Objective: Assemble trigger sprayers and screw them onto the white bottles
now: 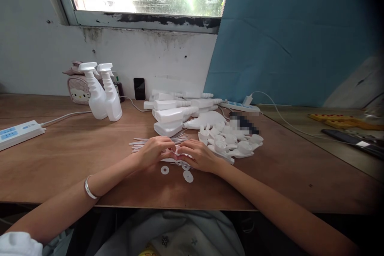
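Observation:
My left hand (157, 150) and my right hand (199, 155) meet over the middle of the table, fingers bent and fingertips together. A small white piece shows between them; its kind is mostly hidden by the fingers. Just below lie flat white ring washers, one (165, 170) under my left hand and another (188, 176) overlapping a neighbour under my right. Behind my left hand thin white dip tubes (139, 142) lie in a loose bundle. To the right of my right hand is a pile of white trigger spray heads (231, 142).
White plastic bottles (174, 114) lie stacked behind my hands. Two spray bottles (111, 98) stand upright at left, before a pink bag (78, 89). A phone (139, 89) leans on the wall. Power strips (21, 134) with cables lie on the table (75, 160); yellow objects (345, 122) are far right.

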{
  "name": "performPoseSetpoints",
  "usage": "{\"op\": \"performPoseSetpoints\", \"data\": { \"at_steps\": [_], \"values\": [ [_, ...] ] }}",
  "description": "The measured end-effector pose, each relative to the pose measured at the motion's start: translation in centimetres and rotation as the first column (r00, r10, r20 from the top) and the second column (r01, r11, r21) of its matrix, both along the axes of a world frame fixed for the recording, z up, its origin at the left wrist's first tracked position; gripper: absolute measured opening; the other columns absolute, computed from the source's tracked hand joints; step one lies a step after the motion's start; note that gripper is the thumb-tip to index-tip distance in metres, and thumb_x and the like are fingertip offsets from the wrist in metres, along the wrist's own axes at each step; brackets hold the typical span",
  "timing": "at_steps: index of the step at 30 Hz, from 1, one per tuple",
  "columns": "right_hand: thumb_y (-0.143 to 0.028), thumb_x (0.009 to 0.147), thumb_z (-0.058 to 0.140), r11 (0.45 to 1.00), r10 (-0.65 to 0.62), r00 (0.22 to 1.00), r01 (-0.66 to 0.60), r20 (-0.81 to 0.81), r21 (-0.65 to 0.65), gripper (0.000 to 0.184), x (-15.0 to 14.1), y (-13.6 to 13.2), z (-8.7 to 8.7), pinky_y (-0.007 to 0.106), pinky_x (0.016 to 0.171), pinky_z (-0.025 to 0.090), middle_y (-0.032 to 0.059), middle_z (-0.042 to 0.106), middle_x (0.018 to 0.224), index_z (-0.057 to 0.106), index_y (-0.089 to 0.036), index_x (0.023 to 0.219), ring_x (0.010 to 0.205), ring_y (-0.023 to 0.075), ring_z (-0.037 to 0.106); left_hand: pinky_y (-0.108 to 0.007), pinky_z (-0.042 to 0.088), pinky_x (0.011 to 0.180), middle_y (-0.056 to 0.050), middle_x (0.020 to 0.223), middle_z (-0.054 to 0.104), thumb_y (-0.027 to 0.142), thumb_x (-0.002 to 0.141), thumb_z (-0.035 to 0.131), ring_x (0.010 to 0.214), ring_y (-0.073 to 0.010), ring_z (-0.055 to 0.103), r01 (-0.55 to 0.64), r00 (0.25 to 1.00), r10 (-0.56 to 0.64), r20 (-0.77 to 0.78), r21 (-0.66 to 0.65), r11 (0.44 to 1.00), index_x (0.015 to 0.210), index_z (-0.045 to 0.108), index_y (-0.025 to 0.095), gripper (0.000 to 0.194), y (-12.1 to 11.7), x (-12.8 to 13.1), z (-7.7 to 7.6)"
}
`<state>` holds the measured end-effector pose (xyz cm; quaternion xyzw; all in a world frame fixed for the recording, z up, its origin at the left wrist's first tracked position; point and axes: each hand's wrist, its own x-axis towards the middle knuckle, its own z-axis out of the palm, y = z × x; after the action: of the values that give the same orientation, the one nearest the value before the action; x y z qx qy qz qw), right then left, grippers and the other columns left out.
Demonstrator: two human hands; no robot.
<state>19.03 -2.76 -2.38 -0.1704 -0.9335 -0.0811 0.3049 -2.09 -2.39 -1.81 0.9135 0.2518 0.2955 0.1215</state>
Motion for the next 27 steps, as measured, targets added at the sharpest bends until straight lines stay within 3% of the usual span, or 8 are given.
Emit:
{"op": "performPoseSetpoints", "data": {
  "at_steps": [6, 12, 15, 18, 21, 24, 27],
  "values": [
    [-0.029, 0.093, 0.043, 0.991, -0.005, 0.999, 0.0, -0.039, -0.131, 0.018, 0.0, 0.0, -0.5, 0.026, 0.065, 0.043, 0.005, 0.062, 0.08, 0.056, -0.018, 0.086, 0.072, 0.0157, 0.056, -0.021, 0.039, 0.065, -0.002, 0.077, 0.059, 0.038, 0.084, 0.056, 0.07, -0.0129, 0.054, -0.022, 1.0, 0.023, 0.007, -0.048, 0.999, 0.075, 0.063, 0.017, 0.024, -0.1, 0.1, 0.1],
    [-0.032, 0.092, 0.044, 0.99, -0.04, 0.998, 0.032, -0.055, -0.134, 0.021, -0.2, -0.1, -0.7, 0.026, 0.062, 0.042, 0.0045, 0.061, 0.076, 0.056, -0.018, 0.083, 0.068, 0.0155, 0.055, -0.022, 0.04, 0.065, -0.002, 0.076, 0.06, 0.042, 0.085, 0.053, 0.069, -0.0135, 0.054, -0.036, 0.999, 0.038, 0.018, -0.124, 0.992, 0.075, 0.059, 0.017, 0.028, -0.1, 0.1, 0.3],
    [-0.034, 0.092, 0.046, 0.991, -0.054, 0.997, 0.046, -0.057, -0.125, 0.021, -0.4, -0.1, -0.5, 0.025, 0.06, 0.041, 0.0042, 0.06, 0.074, 0.054, -0.017, 0.082, 0.065, 0.0152, 0.053, -0.022, 0.042, 0.062, -0.001, 0.074, 0.062, 0.043, 0.09, 0.041, 0.066, -0.0131, 0.056, -0.072, 0.996, 0.079, 0.032, -0.19, 0.979, 0.086, 0.056, 0.017, 0.03, 0.3, -0.1, 0.3],
    [-0.033, 0.092, 0.044, 0.991, -0.066, 0.996, 0.059, -0.058, -0.117, 0.02, -0.6, 0.0, -0.5, 0.025, 0.059, 0.041, 0.0038, 0.058, 0.073, 0.052, -0.017, 0.083, 0.063, 0.0145, 0.052, -0.023, 0.043, 0.061, -0.003, 0.078, 0.064, 0.038, 0.093, 0.028, 0.064, -0.0134, 0.057, -0.187, 0.977, 0.204, 0.054, -0.233, 0.954, 0.103, 0.049, 0.015, 0.033, 1.1, -0.5, 0.4],
    [-0.032, 0.092, 0.044, 0.993, -0.067, 0.997, 0.062, -0.049, -0.099, 0.018, -0.6, 0.0, -0.6, 0.025, 0.062, 0.042, 0.0038, 0.059, 0.075, 0.052, -0.017, 0.084, 0.065, 0.0149, 0.053, -0.025, 0.043, 0.06, -0.004, 0.079, 0.064, 0.038, 0.088, 0.039, 0.067, -0.0161, 0.058, -0.297, 0.951, 0.31, 0.011, -0.251, 0.921, 0.094, 0.055, 0.015, 0.029, 2.0, -1.0, 0.7],
    [-0.031, 0.092, 0.044, 0.995, -0.06, 0.998, 0.058, -0.027, -0.078, 0.017, -0.7, 0.0, -0.7, 0.026, 0.066, 0.042, 0.0039, 0.06, 0.076, 0.053, -0.018, 0.086, 0.068, 0.0157, 0.054, -0.025, 0.043, 0.06, -0.003, 0.077, 0.066, 0.038, 0.082, 0.049, 0.069, -0.0174, 0.059, -0.325, 0.945, 0.317, -0.076, -0.28, 0.903, 0.082, 0.062, 0.016, 0.025, 2.6, -1.6, 0.9],
    [-0.031, 0.092, 0.044, 0.996, -0.059, 0.998, 0.059, -0.005, -0.06, 0.018, -0.6, 0.0, -0.8, 0.027, 0.067, 0.042, 0.004, 0.061, 0.076, 0.053, -0.018, 0.086, 0.07, 0.0162, 0.055, -0.024, 0.044, 0.061, -0.003, 0.079, 0.067, 0.039, 0.081, 0.05, 0.071, -0.0177, 0.06, -0.339, 0.94, 0.316, -0.127, -0.289, 0.895, 0.083, 0.066, 0.017, 0.027, 3.0, -2.2, 0.8]
  ]
}}
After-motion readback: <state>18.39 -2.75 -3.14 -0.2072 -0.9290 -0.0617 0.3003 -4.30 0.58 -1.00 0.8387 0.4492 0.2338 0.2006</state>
